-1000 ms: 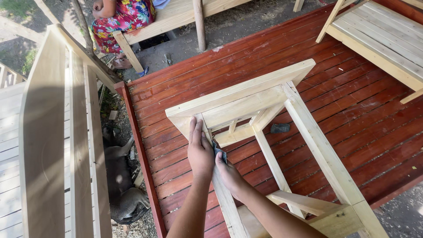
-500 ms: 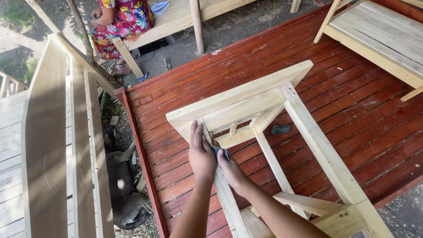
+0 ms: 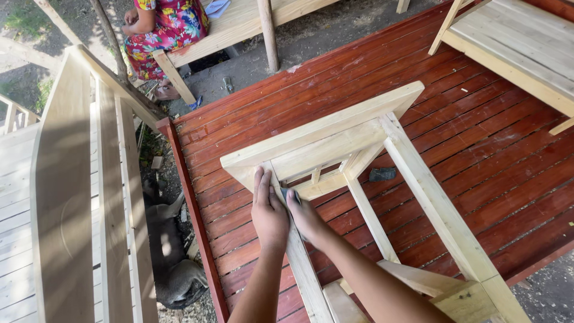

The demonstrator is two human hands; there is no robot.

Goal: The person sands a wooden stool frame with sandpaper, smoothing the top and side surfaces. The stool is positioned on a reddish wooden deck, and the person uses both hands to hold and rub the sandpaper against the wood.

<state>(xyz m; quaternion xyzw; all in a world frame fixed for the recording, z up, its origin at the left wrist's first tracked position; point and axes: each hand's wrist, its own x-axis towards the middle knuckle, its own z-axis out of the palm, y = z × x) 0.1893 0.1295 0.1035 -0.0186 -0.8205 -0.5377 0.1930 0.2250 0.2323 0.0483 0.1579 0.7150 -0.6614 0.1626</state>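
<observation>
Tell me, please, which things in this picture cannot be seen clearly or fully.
- Head view: the small dark piece under the right hand is mostly hidden by the fingers; its kind is unclear.
- The frame leg is partly covered by both hands; the left hand lies flat on it.
- The seated person is cut off by the top edge.
- The small dark object on the red deck is too small to identify.
</observation>
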